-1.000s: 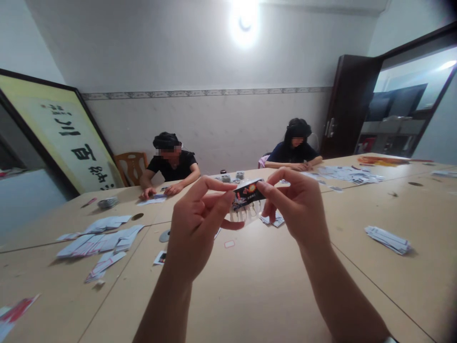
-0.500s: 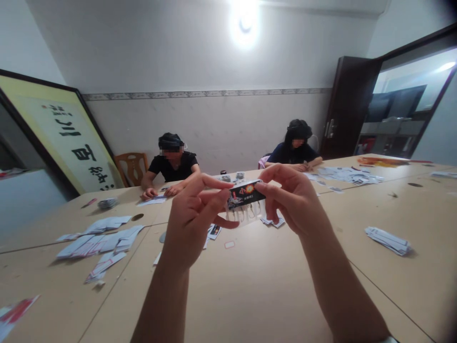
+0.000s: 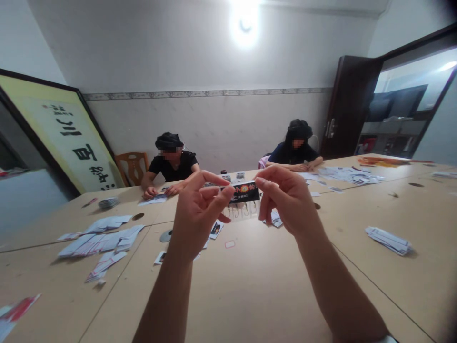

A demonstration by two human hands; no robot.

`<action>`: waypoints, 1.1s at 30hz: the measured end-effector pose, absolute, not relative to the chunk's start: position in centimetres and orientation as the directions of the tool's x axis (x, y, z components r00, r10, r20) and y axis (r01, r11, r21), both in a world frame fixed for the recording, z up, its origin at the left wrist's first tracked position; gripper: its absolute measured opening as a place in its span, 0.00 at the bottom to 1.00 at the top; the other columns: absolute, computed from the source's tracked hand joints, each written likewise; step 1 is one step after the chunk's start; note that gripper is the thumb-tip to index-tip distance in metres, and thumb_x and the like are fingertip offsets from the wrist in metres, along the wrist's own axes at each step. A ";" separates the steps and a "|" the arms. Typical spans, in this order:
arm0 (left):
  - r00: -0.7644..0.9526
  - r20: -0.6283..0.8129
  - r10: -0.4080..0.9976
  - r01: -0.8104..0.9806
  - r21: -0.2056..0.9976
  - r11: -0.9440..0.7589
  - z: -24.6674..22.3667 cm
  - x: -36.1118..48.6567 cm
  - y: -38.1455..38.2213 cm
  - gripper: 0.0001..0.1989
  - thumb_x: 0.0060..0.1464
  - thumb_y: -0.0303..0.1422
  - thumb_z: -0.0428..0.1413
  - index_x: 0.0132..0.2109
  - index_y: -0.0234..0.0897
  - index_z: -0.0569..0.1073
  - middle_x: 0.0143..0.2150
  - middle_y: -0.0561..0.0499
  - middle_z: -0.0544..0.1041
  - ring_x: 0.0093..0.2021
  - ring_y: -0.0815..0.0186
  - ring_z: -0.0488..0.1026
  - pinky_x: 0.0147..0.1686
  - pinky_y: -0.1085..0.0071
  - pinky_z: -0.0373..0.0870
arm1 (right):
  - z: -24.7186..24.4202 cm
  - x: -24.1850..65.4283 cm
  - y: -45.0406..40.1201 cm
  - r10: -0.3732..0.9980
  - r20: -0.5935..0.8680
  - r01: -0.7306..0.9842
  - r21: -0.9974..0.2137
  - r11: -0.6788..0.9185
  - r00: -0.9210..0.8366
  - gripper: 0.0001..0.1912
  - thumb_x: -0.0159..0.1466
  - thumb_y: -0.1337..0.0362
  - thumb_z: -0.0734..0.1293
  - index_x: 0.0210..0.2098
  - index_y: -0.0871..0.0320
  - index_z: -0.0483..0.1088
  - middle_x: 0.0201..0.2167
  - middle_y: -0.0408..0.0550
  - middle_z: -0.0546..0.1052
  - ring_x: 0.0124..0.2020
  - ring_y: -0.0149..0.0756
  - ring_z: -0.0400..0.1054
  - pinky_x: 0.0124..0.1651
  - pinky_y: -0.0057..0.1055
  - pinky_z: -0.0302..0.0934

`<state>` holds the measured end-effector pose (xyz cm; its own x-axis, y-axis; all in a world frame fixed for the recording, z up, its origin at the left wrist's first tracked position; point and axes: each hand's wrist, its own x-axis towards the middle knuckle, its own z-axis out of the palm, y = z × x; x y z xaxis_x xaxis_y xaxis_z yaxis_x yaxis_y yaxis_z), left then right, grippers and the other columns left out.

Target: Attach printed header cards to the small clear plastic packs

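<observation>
A small clear packet of hooks [image 3: 244,193] with a black printed label is held up above the table, near the middle of the view. My left hand [image 3: 200,207] pinches its left end between thumb and fingers. At the packet's right top corner, the thumb and index finger of my right hand [image 3: 287,197] are closed on it. Several hooks hang in a row below the label, seen through the clear plastic.
The pale table [image 3: 250,295] bears paper slips [image 3: 103,240] at left, a slip bundle [image 3: 388,241] at right and loose cards [image 3: 216,230] behind my hands. Two people [image 3: 173,164] sit across it. A framed scroll [image 3: 71,138] leans at left.
The packet has moved slightly left and its label is now nearly level. My left hand has turned a little with it, and my right hand has moved slightly left.
</observation>
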<state>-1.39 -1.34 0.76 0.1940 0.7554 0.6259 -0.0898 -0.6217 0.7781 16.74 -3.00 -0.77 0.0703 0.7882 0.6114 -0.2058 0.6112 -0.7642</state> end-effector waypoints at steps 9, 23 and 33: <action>0.172 0.596 0.785 -0.010 0.797 -0.603 0.9 -1.5 -1.1 0.17 0.50 0.38 0.69 0.36 0.38 0.69 0.22 0.55 0.78 0.15 0.76 0.64 0.13 0.82 0.65 | -0.5 16.3 -3.3 0.780 0.626 -0.137 -0.770 0.623 0.026 0.10 0.60 0.60 0.77 0.33 0.58 0.74 0.27 0.38 0.76 0.15 0.26 0.72 0.12 0.18 0.64; 0.227 0.571 0.789 -0.028 0.814 -0.580 0.7 -2.2 0.2 0.15 0.55 0.42 0.66 0.36 0.38 0.71 0.19 0.57 0.72 0.14 0.75 0.62 0.12 0.82 0.61 | -0.7 16.8 -2.5 0.811 0.574 -0.069 -0.819 0.569 -0.113 0.14 0.59 0.60 0.77 0.41 0.57 0.74 0.28 0.38 0.76 0.16 0.26 0.72 0.13 0.19 0.63; 0.010 0.703 0.711 0.212 0.693 -0.689 0.9 -1.9 0.4 0.12 0.53 0.40 0.65 0.34 0.36 0.76 0.31 0.49 0.75 0.32 0.68 0.72 0.19 0.82 0.64 | -0.7 16.5 -1.7 0.797 0.597 -0.129 -0.786 0.604 0.094 0.13 0.59 0.60 0.76 0.39 0.56 0.71 0.24 0.34 0.72 0.16 0.29 0.73 0.15 0.23 0.66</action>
